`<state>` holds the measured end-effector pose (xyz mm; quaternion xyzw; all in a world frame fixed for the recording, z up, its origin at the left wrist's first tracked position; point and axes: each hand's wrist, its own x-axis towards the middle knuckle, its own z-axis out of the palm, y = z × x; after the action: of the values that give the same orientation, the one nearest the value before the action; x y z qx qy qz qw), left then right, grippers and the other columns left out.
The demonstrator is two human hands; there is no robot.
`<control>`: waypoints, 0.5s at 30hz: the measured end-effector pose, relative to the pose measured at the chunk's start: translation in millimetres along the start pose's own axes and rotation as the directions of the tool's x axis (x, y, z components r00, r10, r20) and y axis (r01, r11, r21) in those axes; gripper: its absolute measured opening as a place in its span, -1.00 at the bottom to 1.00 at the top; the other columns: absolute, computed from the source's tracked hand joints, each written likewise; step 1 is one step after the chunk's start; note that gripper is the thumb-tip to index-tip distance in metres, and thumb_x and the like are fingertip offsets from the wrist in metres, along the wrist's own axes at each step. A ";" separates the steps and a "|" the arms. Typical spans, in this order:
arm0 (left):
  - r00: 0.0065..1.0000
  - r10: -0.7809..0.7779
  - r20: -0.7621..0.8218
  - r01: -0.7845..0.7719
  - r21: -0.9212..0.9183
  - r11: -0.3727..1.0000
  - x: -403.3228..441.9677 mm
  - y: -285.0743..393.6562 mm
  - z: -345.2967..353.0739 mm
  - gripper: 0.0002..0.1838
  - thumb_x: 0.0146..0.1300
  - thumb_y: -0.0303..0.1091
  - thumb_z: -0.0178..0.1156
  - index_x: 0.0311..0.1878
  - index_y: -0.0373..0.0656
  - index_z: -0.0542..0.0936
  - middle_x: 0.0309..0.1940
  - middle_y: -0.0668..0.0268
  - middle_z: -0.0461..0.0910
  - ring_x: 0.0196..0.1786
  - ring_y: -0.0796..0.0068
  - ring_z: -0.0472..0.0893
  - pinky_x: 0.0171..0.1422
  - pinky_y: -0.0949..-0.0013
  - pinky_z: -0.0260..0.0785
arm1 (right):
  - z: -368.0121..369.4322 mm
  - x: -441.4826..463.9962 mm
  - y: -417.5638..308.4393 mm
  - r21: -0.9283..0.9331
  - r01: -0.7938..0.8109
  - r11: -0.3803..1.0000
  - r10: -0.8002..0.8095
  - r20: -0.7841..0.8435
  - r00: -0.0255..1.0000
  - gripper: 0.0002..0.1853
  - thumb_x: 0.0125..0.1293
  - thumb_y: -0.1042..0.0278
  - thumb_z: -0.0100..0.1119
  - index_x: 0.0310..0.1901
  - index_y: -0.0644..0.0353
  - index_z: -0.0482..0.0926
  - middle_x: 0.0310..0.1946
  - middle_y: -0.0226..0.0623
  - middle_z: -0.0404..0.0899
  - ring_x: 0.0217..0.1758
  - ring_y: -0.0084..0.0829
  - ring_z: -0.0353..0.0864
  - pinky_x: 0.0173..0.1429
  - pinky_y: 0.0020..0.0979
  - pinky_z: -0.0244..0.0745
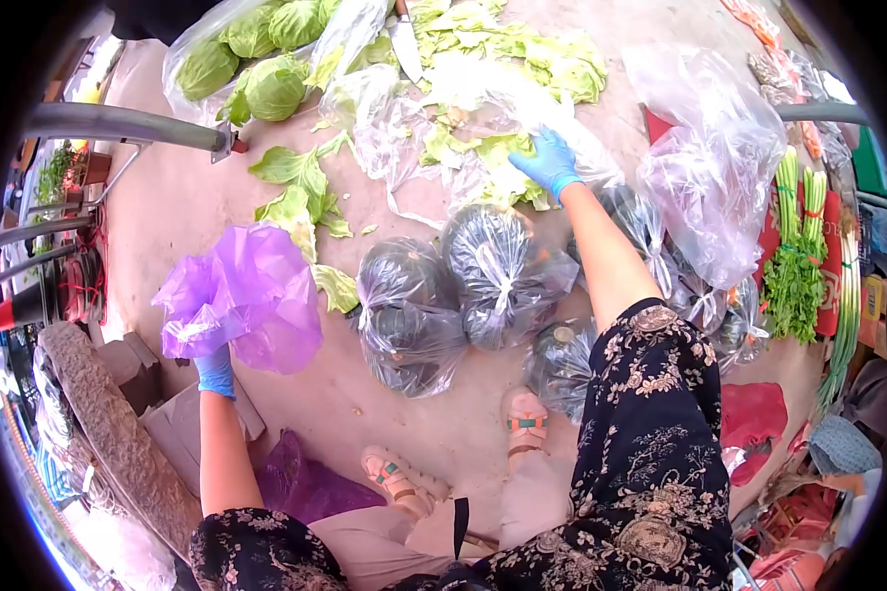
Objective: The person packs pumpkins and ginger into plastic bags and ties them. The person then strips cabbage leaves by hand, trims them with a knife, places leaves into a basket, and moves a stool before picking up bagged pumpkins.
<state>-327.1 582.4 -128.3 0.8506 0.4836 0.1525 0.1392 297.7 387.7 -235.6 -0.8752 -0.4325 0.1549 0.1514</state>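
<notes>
My left hand (216,368), in a blue glove, grips a crumpled purple plastic bag (266,295) on the left side. The bag hides most of those fingers. Stretched forward, my blue-gloved right hand (547,164) has its fingers apart over loose cabbage leaves (508,177) and a clear plastic bag (591,138). I cannot tell whether its fingertips touch a leaf. Knotted clear bags of dark green squashes (409,305) lie on the floor between my arms. More outer cabbage leaves (301,182) are scattered to the left of the squashes.
Cabbages (274,89) fill an open clear bag at the top left. A knife (405,47) lies among leaves at the top. Metal poles (128,122) cross the left side. Bundled celery (798,256) and scallions (844,315) stand at right. A purple bag (310,483) lies near my feet.
</notes>
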 end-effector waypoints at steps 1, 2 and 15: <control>0.999 0.040 -0.007 -0.040 0.036 0.999 11.3 12.9 -10.3 -0.74 0.10 -0.51 0.07 -0.09 -0.26 0.45 -0.20 0.18 0.49 -0.13 0.28 0.48 -0.01 0.25 0.33 | 4.1 2.3 -24.5 0.111 0.135 0.985 -0.129 -0.052 0.990 -0.35 -0.10 -0.15 0.14 -0.01 0.15 0.47 0.12 -0.08 0.29 0.22 -0.10 0.19 0.25 -0.16 0.08; 0.996 0.089 0.033 -0.093 0.154 0.984 20.6 25.7 -22.1 -0.72 0.08 -0.50 0.09 -0.09 -0.26 0.45 -0.19 0.17 0.49 -0.13 0.27 0.49 -0.01 0.25 0.33 | 8.7 -2.0 -49.4 0.342 0.310 0.887 -0.294 -0.100 0.951 -0.51 -0.03 -0.01 0.13 -0.13 0.18 0.53 -0.20 -0.09 0.51 0.00 -0.18 0.43 0.10 -0.31 0.28; 0.997 0.046 -0.065 -0.041 0.069 0.997 59.6 39.6 -10.2 -0.48 -0.11 -0.47 0.24 0.01 -0.27 0.37 -0.19 0.16 0.46 -0.13 0.25 0.47 0.01 0.29 0.30 | -3.1 -78.7 -146.9 0.688 -0.024 0.726 -0.609 0.658 0.443 -0.68 -0.02 0.18 0.12 -0.23 0.17 0.56 -0.37 -0.21 0.57 -0.35 -0.35 0.52 -0.18 -0.34 0.40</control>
<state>-271.4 615.3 -96.3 0.8596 0.4743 0.1672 0.0907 149.1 409.2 -163.1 -0.4831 -0.5282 0.6645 0.2146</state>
